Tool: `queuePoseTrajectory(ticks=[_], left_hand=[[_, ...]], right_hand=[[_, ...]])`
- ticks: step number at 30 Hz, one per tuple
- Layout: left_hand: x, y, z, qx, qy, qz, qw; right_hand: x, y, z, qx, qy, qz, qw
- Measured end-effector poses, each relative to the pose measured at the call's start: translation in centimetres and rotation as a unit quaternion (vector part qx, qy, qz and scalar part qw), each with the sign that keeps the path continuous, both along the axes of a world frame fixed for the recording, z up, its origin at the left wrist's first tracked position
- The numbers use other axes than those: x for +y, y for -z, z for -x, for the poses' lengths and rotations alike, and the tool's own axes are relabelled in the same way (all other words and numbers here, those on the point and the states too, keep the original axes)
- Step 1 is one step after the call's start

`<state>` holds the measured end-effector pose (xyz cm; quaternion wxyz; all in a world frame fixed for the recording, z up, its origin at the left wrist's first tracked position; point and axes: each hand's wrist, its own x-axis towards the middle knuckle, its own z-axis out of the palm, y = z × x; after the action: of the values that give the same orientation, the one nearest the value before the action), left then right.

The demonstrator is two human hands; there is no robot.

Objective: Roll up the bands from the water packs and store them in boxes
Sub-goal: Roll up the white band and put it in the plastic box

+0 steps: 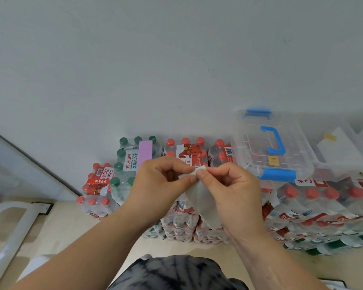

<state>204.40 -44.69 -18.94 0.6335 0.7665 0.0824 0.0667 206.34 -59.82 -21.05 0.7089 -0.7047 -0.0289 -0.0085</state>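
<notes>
Fingers (201, 174) work in front of the stacked packs (314, 204), with the box (298, 147) resting on them at right. Left hand (161, 185) and right hand (233, 195) both pinch the started roll at the top of the band (201, 201), whose tail hangs free between the wrists. Likely faults: the slick film springs open if either pinch slackens, or the hanging tail skews and the roll cones.

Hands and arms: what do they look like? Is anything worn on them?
Both are bare. The left hand and the right hand show no gloves, rings or watch, and no sleeves are in view on either arm.
</notes>
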Motion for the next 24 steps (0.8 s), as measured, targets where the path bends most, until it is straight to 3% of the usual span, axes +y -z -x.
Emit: queuePoseTrajectory(ticks=[7,18,24], left_hand=[[0.0,0.2,-0.2,0.024,0.001,0.118,0.993],[0.2,0.3,-0.1,0.017,0.018,0.1,0.995],[0.5,0.5,-0.3,0.029,-0.008,0.161,0.986]], right_hand=[[-0.3,0.2,-0.6,-0.005,0.02,-0.028,0.999],[-0.6,-0.1,-0.6,0.01,0.004,-0.056,0.998],[-1.0,-0.4,-1.0,0.018,-0.037,-0.055,0.998]])
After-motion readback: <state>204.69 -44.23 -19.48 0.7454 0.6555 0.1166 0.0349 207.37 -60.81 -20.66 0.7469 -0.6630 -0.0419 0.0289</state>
